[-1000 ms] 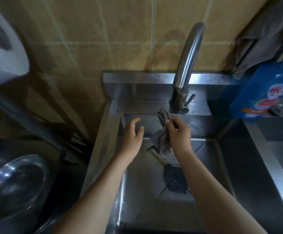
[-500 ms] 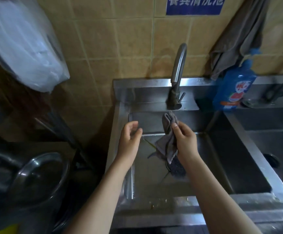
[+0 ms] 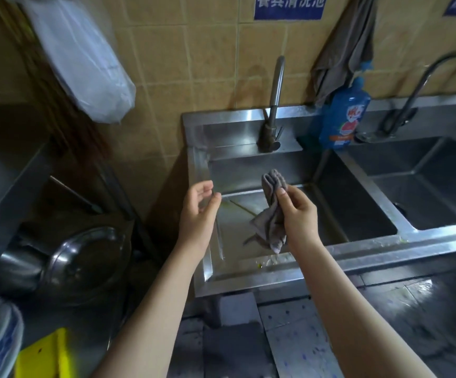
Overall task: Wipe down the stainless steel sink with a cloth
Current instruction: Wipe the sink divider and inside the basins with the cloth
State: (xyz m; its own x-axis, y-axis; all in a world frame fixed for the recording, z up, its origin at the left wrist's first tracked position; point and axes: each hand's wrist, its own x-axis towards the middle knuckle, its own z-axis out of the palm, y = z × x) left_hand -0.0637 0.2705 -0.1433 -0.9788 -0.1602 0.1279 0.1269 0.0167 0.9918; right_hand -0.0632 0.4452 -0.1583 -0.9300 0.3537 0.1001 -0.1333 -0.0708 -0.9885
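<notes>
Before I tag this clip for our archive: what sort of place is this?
Probably a commercial or canteen kitchen's wash-up area: a stainless steel sink with side-by-side basins, a blue wall sign above it, and a blue detergent bottle at its back edge.

Two sink basins [image 3: 237, 170] [image 3: 425, 192], two taps [image 3: 275, 99] [image 3: 423, 85], two hands [image 3: 198, 211] [image 3: 299, 211], one grey cloth [image 3: 271, 214], one blue bottle [image 3: 344, 115], one hanging towel [image 3: 349, 45].

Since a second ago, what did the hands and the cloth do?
The head pulled back, so more of the kitchen shows. Both hands came away from the tap, toward the person, over the sink. Nothing was picked up or dropped: the right hand still pinches the grey cloth, and the left hand stays open and empty.
</notes>
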